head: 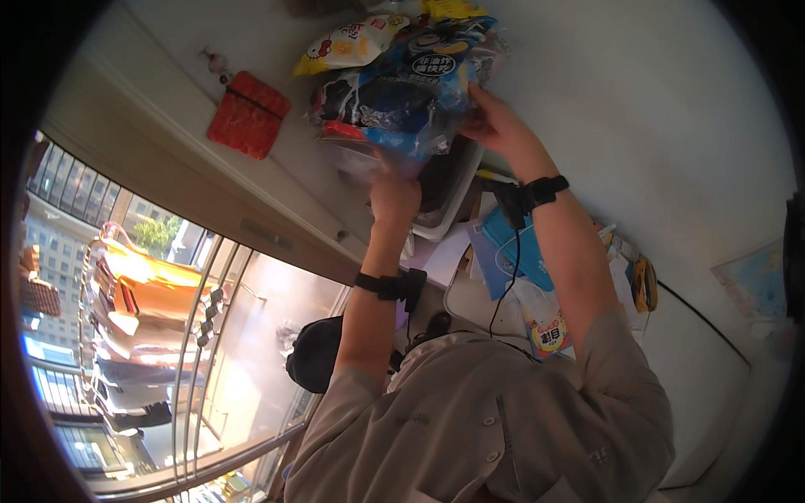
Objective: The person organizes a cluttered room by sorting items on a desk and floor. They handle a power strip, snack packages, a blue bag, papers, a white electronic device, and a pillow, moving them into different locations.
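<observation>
A blue-and-black plastic snack bag point(402, 94) with a glossy wrapper rests over a plastic storage bin point(462, 198). Its right edge is in the grip of my right hand point(497, 122). Close below the bag's lower edge is my left hand point(395, 195), its index finger raised against it; the blurred fingertips hide whether it grips anything. Behind the blue bag lies a white-and-yellow snack bag point(352, 44) with a cartoon print. Part of another yellow packet point(456, 9) shows at the top. Black straps with small devices circle both my wrists.
A red zip pouch point(248, 116) with a charm lies at left on a pale ledge. Papers, a blue folder point(516, 245) and a printed booklet point(547, 327) crowd the area under my right arm, where a black cable point(517, 264) hangs. Glass and a drying rack with clothes point(151, 276) are at left.
</observation>
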Demonstrator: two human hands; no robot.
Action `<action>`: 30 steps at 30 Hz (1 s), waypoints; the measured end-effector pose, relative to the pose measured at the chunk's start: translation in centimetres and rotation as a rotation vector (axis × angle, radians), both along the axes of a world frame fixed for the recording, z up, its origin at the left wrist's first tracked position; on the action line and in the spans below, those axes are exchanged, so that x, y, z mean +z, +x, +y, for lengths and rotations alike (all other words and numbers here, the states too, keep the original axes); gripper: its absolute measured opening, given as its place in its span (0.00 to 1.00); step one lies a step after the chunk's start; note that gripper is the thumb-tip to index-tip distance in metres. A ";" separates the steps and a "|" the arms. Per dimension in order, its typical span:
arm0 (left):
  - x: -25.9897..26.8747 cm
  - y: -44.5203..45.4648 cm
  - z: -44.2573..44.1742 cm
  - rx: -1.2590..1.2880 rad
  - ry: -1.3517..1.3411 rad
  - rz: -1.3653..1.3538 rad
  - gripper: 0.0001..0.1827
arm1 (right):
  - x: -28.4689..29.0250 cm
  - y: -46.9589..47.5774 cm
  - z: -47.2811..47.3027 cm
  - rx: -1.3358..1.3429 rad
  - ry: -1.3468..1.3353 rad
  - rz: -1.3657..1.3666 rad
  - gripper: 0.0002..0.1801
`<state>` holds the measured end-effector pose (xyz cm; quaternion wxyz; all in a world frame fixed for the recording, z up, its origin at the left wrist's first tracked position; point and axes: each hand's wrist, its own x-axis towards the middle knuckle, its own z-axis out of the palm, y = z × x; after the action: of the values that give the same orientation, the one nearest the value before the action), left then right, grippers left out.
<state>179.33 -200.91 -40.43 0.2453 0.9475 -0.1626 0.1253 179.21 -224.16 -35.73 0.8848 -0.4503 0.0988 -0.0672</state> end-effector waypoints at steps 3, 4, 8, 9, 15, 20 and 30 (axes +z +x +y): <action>0.1 -1.8 -1.2 -0.002 0.038 0.022 0.45 | 0.3 -0.5 -0.2 -0.018 -0.004 0.011 0.25; 0.2 -2.4 -1.7 -0.014 0.057 0.035 0.45 | 0.6 -0.7 -0.3 -0.015 -0.019 0.017 0.25; 0.4 -4.2 -3.2 0.011 0.056 0.025 0.42 | 0.2 -0.5 0.0 -0.013 -0.198 0.104 0.25; 0.4 -4.2 -3.4 0.027 0.047 0.032 0.42 | 0.5 -0.4 0.4 -0.031 -0.219 0.096 0.25; 0.0 -4.4 -2.8 -0.014 -0.047 -0.056 0.42 | 1.6 0.6 0.0 0.003 -0.493 0.125 0.27; 0.9 -4.9 -1.5 -0.003 -0.053 0.004 0.48 | 0.7 -1.1 -1.4 -0.099 -0.448 0.160 0.32; -3.0 -7.0 -0.5 -0.105 0.135 0.157 0.33 | -9.8 -20.3 -6.8 -0.351 -0.140 0.243 0.20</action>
<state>172.32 -201.43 -43.41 0.1989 0.9590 -0.2002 0.0264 158.86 -230.91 -45.49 0.8077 -0.4915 0.2764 -0.1721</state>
